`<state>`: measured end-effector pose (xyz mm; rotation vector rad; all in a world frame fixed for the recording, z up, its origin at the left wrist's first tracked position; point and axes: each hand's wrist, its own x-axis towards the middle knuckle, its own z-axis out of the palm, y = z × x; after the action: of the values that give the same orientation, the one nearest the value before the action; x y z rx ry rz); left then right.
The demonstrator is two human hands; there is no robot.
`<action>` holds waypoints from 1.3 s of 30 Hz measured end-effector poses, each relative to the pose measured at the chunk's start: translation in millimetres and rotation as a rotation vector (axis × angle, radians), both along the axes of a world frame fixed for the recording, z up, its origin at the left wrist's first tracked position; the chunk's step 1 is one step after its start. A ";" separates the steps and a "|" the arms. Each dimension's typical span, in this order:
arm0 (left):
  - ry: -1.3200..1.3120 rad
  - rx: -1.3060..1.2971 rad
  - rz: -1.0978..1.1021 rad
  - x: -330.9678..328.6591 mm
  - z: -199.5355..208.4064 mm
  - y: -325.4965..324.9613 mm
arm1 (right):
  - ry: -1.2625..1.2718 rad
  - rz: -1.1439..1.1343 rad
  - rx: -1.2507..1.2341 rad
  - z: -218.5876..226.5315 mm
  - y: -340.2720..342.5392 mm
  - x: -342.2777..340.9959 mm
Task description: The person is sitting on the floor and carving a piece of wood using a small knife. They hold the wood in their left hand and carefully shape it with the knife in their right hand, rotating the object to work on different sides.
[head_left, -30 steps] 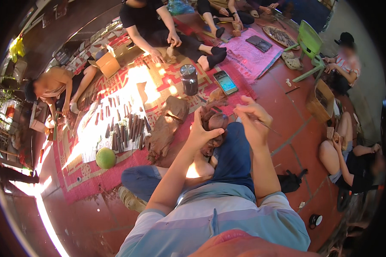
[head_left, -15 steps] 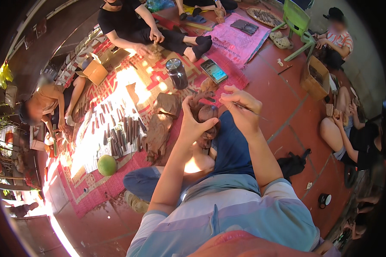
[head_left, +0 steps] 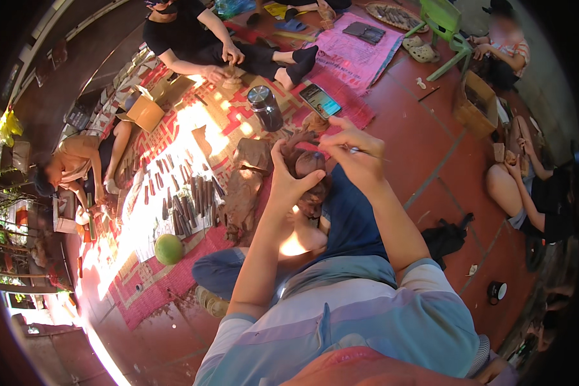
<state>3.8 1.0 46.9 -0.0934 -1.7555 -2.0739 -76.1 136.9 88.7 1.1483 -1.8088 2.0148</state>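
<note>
Woven mat (head_left: 154,293): two rough wood chunks (head_left: 240,198) between left hand (head_left: 291,183) and dark tools (head_left: 185,209), the latter too crowded to count;
Beyond the hands: one shiny-lidded cylindrical flask (head_left: 266,112); one flat phone (head_left: 320,101);
Mat edge: one green sphere (head_left: 169,249);
Carved piece (head_left: 311,163): one; dark brown, knob rounded, top branching; above the lap, left fingers and thumb curled round it;
Right hand (head_left: 357,154): pinching one thin tool (head_left: 354,150), mostly hidden
</note>
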 end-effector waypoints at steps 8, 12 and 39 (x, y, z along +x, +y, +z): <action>-0.042 -0.099 0.034 1.2 -2.6 -3.8 | -0.068 -0.074 -0.008 -7.1 -7.9 4.7; -0.020 -0.062 0.030 -0.6 -4.5 -3.9 | -0.003 -0.132 0.059 -9.2 -14.7 17.3; 0.013 -0.075 -0.007 0.1 -1.2 -3.6 | -0.023 -0.104 0.116 -1.1 -5.4 7.0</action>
<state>3.9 -2.6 45.8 -0.1348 -1.8276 -2.0087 -69.1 131.4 87.6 1.0417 -1.9768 1.8953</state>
